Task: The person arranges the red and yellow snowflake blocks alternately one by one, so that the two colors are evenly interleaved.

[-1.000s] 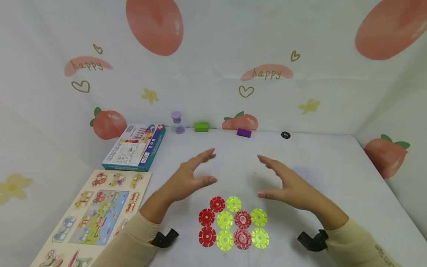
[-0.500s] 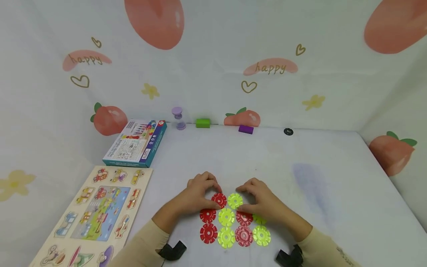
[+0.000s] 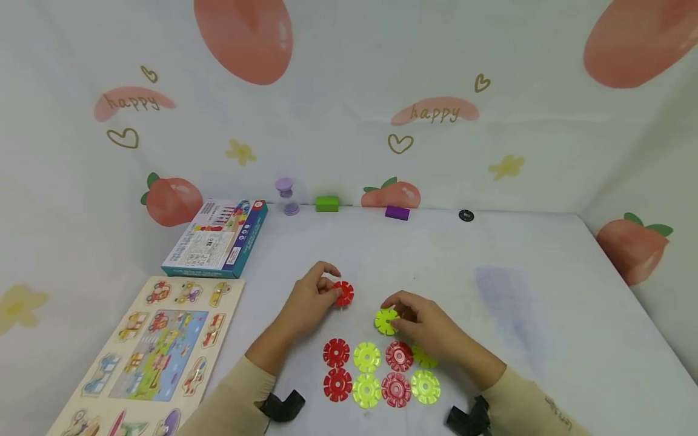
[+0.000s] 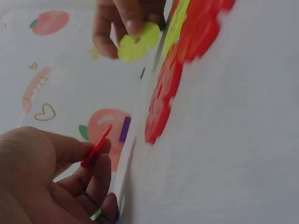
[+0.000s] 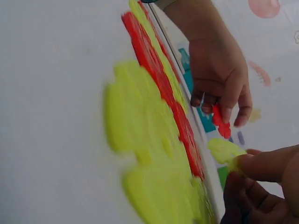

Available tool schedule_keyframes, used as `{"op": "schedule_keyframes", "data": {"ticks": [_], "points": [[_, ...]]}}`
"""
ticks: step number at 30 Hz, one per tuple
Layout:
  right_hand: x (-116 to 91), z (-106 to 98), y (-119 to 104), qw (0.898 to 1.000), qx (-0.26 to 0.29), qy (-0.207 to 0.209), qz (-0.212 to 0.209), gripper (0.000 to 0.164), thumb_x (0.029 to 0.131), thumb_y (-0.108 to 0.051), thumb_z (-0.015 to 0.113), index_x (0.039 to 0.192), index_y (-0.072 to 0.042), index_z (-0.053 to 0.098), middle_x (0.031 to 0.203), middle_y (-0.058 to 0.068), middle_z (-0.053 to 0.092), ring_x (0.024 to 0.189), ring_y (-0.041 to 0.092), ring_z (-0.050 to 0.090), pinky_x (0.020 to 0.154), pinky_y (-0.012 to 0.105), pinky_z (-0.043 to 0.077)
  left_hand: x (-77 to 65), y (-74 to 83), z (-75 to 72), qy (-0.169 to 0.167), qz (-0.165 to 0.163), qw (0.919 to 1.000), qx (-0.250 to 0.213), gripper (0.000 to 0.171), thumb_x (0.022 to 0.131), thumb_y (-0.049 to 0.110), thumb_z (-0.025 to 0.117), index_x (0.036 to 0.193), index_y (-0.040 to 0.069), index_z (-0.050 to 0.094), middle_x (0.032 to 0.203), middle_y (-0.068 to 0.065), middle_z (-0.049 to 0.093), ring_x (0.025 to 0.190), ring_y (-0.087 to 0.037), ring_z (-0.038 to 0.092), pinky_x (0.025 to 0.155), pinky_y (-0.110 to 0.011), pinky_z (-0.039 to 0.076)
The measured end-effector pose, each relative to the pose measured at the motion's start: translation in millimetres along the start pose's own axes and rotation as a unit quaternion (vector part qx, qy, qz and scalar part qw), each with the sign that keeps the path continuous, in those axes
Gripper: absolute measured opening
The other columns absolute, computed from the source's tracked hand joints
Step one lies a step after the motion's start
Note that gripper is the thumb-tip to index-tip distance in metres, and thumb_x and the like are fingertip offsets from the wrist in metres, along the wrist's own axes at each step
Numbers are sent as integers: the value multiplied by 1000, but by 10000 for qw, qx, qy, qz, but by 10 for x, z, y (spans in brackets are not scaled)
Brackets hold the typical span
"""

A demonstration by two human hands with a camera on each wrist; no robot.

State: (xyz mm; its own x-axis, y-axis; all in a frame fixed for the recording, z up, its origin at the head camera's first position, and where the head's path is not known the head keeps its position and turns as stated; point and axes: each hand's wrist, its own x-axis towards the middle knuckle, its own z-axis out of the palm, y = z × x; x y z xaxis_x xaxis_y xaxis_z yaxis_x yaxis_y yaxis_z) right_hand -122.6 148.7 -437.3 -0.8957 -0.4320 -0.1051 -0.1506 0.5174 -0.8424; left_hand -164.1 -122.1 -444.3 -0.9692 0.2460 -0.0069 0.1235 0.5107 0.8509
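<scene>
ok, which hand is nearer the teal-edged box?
Left. The left hand, pinching a red disc, is to the right of the teal-edged box and closer to the person; the right hand, pinching a yellow-green disc, is farther right, beyond the left hand.

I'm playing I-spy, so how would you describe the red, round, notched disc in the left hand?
On the white table, find two rows of round, notched red and yellow-green discs. Beyond them, the left hand pinches a flat, bright red, notched disc. It's the only red one held; the other reds lie in rows.
</scene>
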Motion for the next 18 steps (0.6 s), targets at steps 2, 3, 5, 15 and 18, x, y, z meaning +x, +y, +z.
{"op": "schedule_keyframes", "data": {"ticks": [2,3,5,15,18], "points": [[28,-45,-8,9996,244,140,63,26,93,-16,64,116,-29,60,92,-1,59,77,19,58,66,32,52,83,-6,-42,265,-39,9996,66,15,92,16,63,104,26,63,87,7,65,77,-16,57,68,-34,49],[49,-70,-8,9991,363,207,83,25,94,-15,63,115,-27,59,94,1,59,76,20,59,66,32,52,130,-14,-62,363,-64,9992,127,14,92,16,62,102,26,65,89,8,65,80,-16,57,70,-34,49],[109,-130,-1,9978,565,340,91,21,95,-13,61,112,-24,58,95,3,58,76,22,62,67,34,53,229,-30,-102,442,-149,9986,237,15,92,16,63,99,27,68,94,9,64,87,-16,57,76,-35,48],[638,-387,27,9954,-14,816,512,22,95,-14,60,116,-17,64,109,-1,62,93,19,58,74,33,51,601,-169,-247,406,-387,9896,1326,46,89,31,67,132,18,59,122,-4,51,113,-24,43,92,-43,39],[770,-397,43,9957,-215,620,653,32,94,-19,62,126,-19,61,119,-1,59,98,20,55,75,33,51,620,-218,-260,472,-459,9768,2036,54,87,37,68,137,21,55,136,-8,40,123,-30,32,94,-50,32]]}}
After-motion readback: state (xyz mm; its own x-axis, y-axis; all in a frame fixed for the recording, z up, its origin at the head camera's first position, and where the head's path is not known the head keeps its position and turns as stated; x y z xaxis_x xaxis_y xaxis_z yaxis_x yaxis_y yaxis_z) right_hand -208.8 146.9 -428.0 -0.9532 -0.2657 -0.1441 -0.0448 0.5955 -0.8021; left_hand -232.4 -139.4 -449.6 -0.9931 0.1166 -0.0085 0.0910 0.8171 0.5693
